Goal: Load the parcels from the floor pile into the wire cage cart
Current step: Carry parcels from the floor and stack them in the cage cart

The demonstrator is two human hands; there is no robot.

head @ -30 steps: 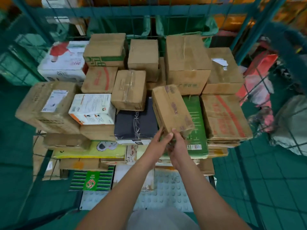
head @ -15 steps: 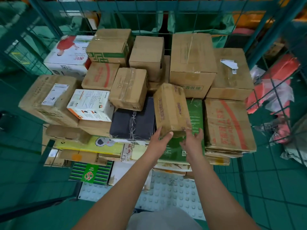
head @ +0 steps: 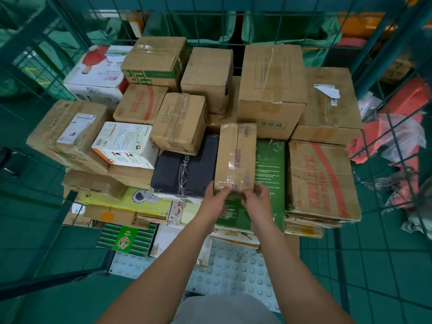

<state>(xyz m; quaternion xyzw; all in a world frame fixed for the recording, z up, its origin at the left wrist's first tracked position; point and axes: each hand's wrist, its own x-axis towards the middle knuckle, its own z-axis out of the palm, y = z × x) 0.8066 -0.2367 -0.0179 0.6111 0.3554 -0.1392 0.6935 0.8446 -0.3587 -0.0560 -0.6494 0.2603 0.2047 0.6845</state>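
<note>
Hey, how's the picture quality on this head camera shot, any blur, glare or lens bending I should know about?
Head view: wide-angle bending curves the wire cage cart bars near the edges; corners look soft and dim. The center is sharp, the tape print on the small taped parcel is visible. Mild glare sits on its tape. Lighting is even, with soft shadows. Left hand and right hand show no motion blur.

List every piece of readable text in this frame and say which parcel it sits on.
"广告区域": front face of the large brown box at the back.
"天猫国际": clear tape on the narrow taped box held by the left hand and right hand.
Large red characters on the brown box at right: too distorted to read.
White shipping label on the left brown box, and fine white print on the green box: too small to read.
</note>
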